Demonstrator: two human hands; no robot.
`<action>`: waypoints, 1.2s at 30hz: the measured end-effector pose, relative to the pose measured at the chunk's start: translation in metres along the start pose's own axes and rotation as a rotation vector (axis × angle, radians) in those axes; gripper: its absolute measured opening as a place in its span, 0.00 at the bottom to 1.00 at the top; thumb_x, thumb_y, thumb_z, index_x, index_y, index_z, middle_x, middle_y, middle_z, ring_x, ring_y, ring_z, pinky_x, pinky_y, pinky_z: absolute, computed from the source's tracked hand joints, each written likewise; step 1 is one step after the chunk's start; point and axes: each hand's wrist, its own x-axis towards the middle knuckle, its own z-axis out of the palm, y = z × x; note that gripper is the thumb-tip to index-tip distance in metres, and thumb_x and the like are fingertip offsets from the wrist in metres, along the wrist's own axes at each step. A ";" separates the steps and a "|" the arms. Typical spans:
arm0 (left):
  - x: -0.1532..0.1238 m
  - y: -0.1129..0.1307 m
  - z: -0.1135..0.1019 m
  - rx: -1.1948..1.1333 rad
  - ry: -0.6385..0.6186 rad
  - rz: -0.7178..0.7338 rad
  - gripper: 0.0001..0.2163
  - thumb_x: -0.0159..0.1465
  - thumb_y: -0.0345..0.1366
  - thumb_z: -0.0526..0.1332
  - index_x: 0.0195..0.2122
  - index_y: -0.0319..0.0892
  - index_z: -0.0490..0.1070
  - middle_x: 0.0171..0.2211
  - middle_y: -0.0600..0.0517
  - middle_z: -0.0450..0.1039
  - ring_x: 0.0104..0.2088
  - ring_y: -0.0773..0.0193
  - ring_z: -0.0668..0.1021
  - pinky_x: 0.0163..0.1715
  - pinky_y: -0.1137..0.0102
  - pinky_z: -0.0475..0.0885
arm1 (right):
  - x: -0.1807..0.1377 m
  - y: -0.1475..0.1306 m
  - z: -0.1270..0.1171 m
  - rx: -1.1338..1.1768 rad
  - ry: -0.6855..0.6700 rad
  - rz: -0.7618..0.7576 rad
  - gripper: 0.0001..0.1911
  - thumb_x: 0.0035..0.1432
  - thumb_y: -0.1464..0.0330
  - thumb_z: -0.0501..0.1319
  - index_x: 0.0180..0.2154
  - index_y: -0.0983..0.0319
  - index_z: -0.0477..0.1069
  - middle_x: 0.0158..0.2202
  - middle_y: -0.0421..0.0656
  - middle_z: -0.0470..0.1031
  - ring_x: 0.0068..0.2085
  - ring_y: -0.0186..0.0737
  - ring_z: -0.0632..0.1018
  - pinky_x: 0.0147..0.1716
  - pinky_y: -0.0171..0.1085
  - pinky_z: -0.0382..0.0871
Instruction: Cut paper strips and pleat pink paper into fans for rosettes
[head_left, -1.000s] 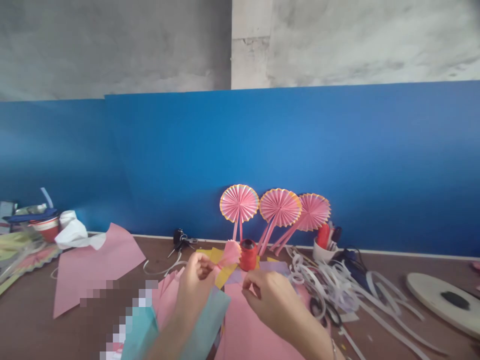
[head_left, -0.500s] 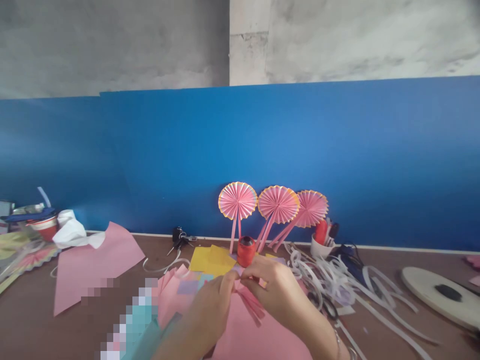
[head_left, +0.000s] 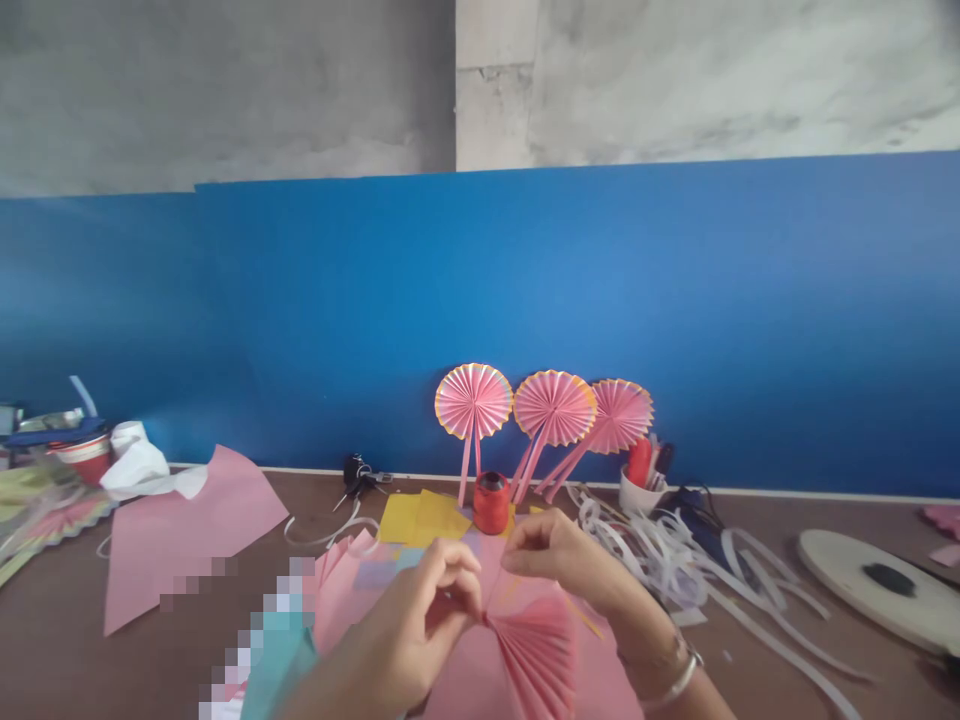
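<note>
A pleated pink paper fan point(head_left: 534, 650) is spread to the right of my left hand point(head_left: 435, 620). My left thumb and fingers pinch it at its gathered point, where a small red spot shows. Up and to the right, my right hand point(head_left: 551, 550) is closed in a pinch, apart from the fan. A very fine thread seems to run from the gathered point to those fingertips, though it is faint. Just beyond both hands stands a red thread spool point(head_left: 490, 505). Pink paper point(head_left: 465, 670) lies beneath the hands.
Three round pink paper fans point(head_left: 474, 402) lean against the blue partition point(head_left: 375, 300). Yellow paper point(head_left: 424, 518), keys point(head_left: 361, 478) and a pink sheet point(head_left: 187, 530) lie leftward. To the right are tangled white strips point(head_left: 652, 560), a cup of pens point(head_left: 641, 495) and a pale disc point(head_left: 885, 590).
My hands have moved apart, the right one going up and to the right. The pleated paper, narrow and bunched before, has fanned out wide below them.
</note>
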 end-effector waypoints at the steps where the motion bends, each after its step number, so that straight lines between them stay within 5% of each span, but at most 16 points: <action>1: 0.002 0.001 -0.001 -0.108 0.050 0.001 0.06 0.62 0.32 0.57 0.40 0.46 0.62 0.31 0.54 0.70 0.32 0.67 0.73 0.35 0.73 0.67 | 0.000 0.001 -0.001 0.071 -0.024 0.007 0.08 0.42 0.67 0.65 0.19 0.66 0.71 0.17 0.35 0.65 0.22 0.29 0.63 0.24 0.31 0.56; 4: 0.011 0.000 -0.002 -0.400 0.270 -0.035 0.14 0.56 0.33 0.64 0.38 0.47 0.60 0.28 0.58 0.70 0.30 0.68 0.73 0.30 0.75 0.66 | 0.000 0.001 0.002 0.177 -0.069 0.024 0.11 0.40 0.65 0.66 0.18 0.65 0.69 0.16 0.35 0.63 0.20 0.27 0.61 0.22 0.30 0.54; 8: 0.025 -0.014 0.001 -0.634 0.533 -0.210 0.22 0.49 0.36 0.68 0.42 0.47 0.59 0.27 0.59 0.71 0.21 0.70 0.72 0.20 0.77 0.63 | 0.004 0.004 0.017 0.038 0.001 0.035 0.09 0.44 0.66 0.64 0.19 0.65 0.70 0.16 0.35 0.62 0.20 0.27 0.60 0.20 0.30 0.51; 14: 0.035 -0.032 0.002 -0.455 0.759 -0.230 0.24 0.46 0.36 0.69 0.42 0.43 0.60 0.25 0.57 0.73 0.28 0.65 0.76 0.27 0.74 0.68 | -0.003 -0.006 0.039 -0.471 0.138 -0.070 0.12 0.49 0.75 0.56 0.16 0.63 0.68 0.14 0.35 0.59 0.19 0.29 0.56 0.20 0.33 0.45; 19: 0.033 -0.036 0.005 -0.078 0.733 -0.127 0.18 0.53 0.38 0.63 0.43 0.45 0.61 0.25 0.56 0.73 0.29 0.61 0.77 0.31 0.68 0.69 | -0.013 -0.013 0.045 -0.754 0.208 -0.248 0.13 0.54 0.75 0.53 0.22 0.61 0.71 0.22 0.39 0.72 0.24 0.32 0.68 0.24 0.33 0.50; 26: 0.024 -0.033 0.016 0.141 0.624 -0.107 0.12 0.58 0.36 0.57 0.44 0.46 0.66 0.28 0.53 0.74 0.31 0.58 0.77 0.33 0.67 0.69 | -0.016 -0.013 0.047 -0.980 0.253 -0.205 0.13 0.56 0.75 0.54 0.23 0.61 0.71 0.24 0.42 0.74 0.25 0.34 0.72 0.24 0.34 0.48; 36: 0.009 -0.036 0.016 0.315 0.279 0.059 0.17 0.62 0.34 0.54 0.52 0.48 0.67 0.37 0.48 0.76 0.38 0.55 0.77 0.39 0.68 0.68 | -0.017 -0.020 0.035 -0.835 0.225 -0.319 0.11 0.55 0.76 0.56 0.24 0.61 0.72 0.24 0.40 0.74 0.26 0.33 0.71 0.26 0.31 0.53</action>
